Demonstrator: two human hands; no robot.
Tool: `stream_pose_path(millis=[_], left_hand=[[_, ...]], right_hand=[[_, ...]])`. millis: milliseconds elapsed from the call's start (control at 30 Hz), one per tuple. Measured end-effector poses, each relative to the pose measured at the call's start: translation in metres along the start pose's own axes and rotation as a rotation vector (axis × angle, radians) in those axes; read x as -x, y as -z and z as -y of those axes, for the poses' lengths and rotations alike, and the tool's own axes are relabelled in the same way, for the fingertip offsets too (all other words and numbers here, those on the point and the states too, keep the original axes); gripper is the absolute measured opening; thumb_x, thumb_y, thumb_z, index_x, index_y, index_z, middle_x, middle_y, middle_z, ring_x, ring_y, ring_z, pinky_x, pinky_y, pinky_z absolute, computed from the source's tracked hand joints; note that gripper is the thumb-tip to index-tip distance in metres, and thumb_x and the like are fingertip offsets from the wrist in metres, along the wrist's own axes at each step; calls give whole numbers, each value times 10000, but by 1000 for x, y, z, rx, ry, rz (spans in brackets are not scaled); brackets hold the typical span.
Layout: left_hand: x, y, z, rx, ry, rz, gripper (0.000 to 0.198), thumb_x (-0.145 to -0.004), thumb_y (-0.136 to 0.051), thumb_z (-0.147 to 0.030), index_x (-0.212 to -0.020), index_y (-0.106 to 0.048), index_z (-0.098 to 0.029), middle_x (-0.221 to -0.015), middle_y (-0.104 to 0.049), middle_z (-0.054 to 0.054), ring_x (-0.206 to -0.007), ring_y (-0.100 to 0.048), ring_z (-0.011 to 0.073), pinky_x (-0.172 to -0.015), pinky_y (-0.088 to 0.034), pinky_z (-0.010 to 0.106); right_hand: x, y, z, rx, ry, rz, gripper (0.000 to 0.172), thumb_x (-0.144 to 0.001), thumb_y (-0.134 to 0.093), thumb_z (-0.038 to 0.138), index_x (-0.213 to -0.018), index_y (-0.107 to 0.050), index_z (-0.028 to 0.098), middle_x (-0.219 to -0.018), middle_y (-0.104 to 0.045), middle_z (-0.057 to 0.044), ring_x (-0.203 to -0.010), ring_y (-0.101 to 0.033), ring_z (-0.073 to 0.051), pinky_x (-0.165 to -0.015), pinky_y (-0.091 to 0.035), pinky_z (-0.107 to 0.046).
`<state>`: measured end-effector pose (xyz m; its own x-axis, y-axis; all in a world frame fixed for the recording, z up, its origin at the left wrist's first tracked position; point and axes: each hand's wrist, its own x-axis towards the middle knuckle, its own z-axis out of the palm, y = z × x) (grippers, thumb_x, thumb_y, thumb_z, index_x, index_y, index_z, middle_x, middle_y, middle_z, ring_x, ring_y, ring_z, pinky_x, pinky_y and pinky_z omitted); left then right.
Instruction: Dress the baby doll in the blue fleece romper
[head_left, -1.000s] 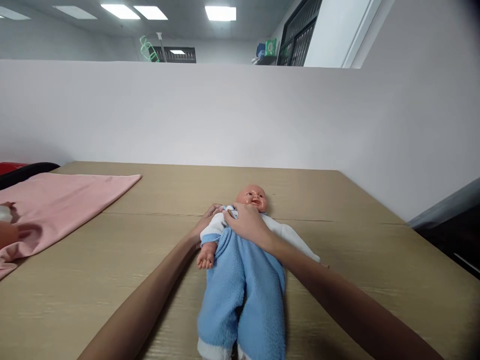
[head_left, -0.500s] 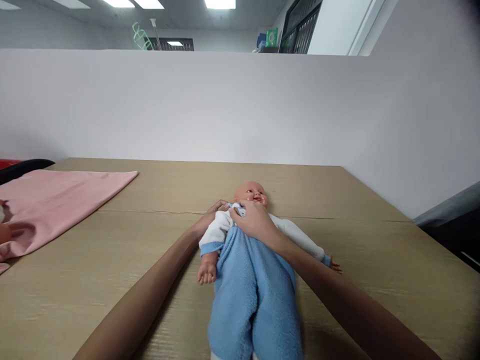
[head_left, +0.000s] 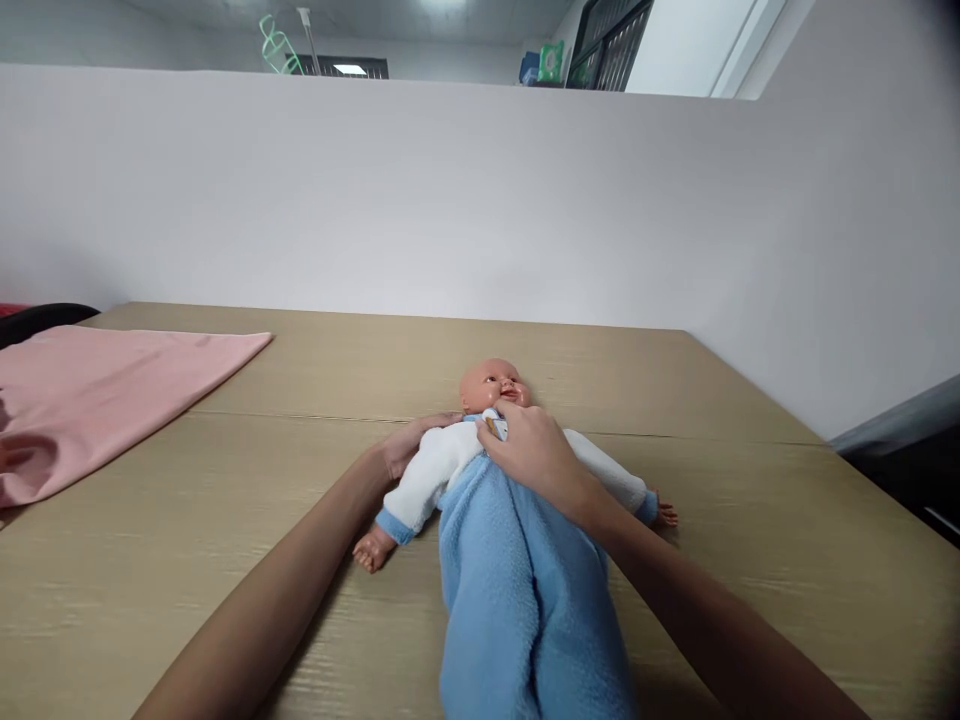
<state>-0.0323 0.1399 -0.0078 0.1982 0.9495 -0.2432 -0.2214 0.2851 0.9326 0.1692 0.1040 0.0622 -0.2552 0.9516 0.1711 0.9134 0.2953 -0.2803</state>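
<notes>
At the centre of the frame, we position the left hand (head_left: 424,440) flat along the shoulder of a smooth, flesh-coloured plastic baby doll (head_left: 489,384), fingertips at the neckline; we cannot tell whether they grip cloth. We hold the right hand (head_left: 534,448) over the chest, thumb and forefinger curled around a small white patch with an orange mark (head_left: 496,427); whether they pinch fabric, we cannot confirm.

The doll lies face up at centre, arms spread, in a fleece garment with white sleeves and a blue body (head_left: 517,590) that runs past the bottom edge of the frame.

Caution: if we pull sharply at the neckline, the doll may slide or roll, since we see nothing bracing it below the shoulders. Uneven tension could twist the collar; a slipping thumb could release it. Our right forearm crosses the doll's body and may drag the garment sideways.

Around this assembly we note the brown table (head_left: 315,358), a pink cloth (head_left: 135,385) at left, and a plain white wall (head_left: 375,200) behind.
</notes>
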Motion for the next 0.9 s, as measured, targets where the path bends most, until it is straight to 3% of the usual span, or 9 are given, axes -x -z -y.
stream_pose_path(millis=[100,200,300,400,533,633,733,833,900], left_hand=[[9,2,-7,-40,105,206,436,-888,-817,-519,-1092,-812,-134,-1057,-831,132,-922,-784,329,-781,-660,447],[22,12,-24,-281,-20,297,467,-785,-912,-477,-1175,-797,-248,-1215,-808,96,-1084,-763,296,-822,-636,333],[35,26,-44,-596,-58,357,647,-662,-993,-344,-1264,-765,-277,-1197,-819,71,-1072,-773,292,-801,-611,288],[41,39,-55,-774,-61,337,582,-666,-977,-339,-1211,-781,-284,-1076,-845,32,-973,-785,268,-783,-589,270],[39,45,-55,-782,-159,310,451,-636,-988,-375,-1051,-828,-301,-931,-856,2,-864,-796,277,-754,-595,289],[37,44,-51,-829,-150,311,454,-655,-977,-391,-1079,-836,-311,-957,-866,11,-895,-806,294,-750,-593,295],[37,46,-49,-796,-157,334,462,-666,-965,-394,-1106,-840,-322,-988,-868,11,-963,-806,306,-761,-583,288],[40,49,-54,-822,-157,323,507,-656,-975,-402,-1138,-842,-316,-1025,-867,27,-949,-798,307,-756,-571,285],[44,45,-59,-902,-196,254,512,-668,-975,-425,-1146,-843,-296,-1071,-858,57,-985,-781,319,-766,-558,291]], right_hand=[[4,-1,1,10,-23,-6,321,-1061,-526,416,-1144,-736,188,-997,-832,-150,-838,-751,-296,-653,-358,-344],[7,1,2,33,-18,-15,364,-1081,-511,446,-1190,-730,176,-1012,-833,-165,-881,-769,-318,-659,-372,-348],[10,4,2,80,-20,-6,413,-1097,-487,459,-1261,-719,159,-1032,-832,-182,-923,-777,-341,-677,-402,-355],[13,7,1,123,-46,19,441,-1099,-490,477,-1279,-732,155,-1041,-831,-199,-926,-783,-354,-689,-418,-363],[17,13,-10,83,-66,47,474,-1071,-550,558,-1192,-781,162,-1048,-832,-202,-940,-775,-346,-715,-444,-358],[21,21,-33,-97,-28,129,468,-1066,-553,586,-1048,-801,190,-1050,-837,-147,-959,-755,-304,-758,-470,-336],[34,29,-66,-320,38,225,445,-1063,-541,590,-1047,-783,218,-1061,-832,-73,-937,-728,-261,-785,-491,-323],[62,34,-94,-388,38,209,419,-1047,-565,591,-1011,-751,217,-992,-801,-48,-870,-689,-244,-759,-496,-331],[87,33,-109,-448,13,170,384,-1054,-567,574,-1061,-747,235,-1014,-787,-45,-910,-698,-249,-804,-522,-347]])
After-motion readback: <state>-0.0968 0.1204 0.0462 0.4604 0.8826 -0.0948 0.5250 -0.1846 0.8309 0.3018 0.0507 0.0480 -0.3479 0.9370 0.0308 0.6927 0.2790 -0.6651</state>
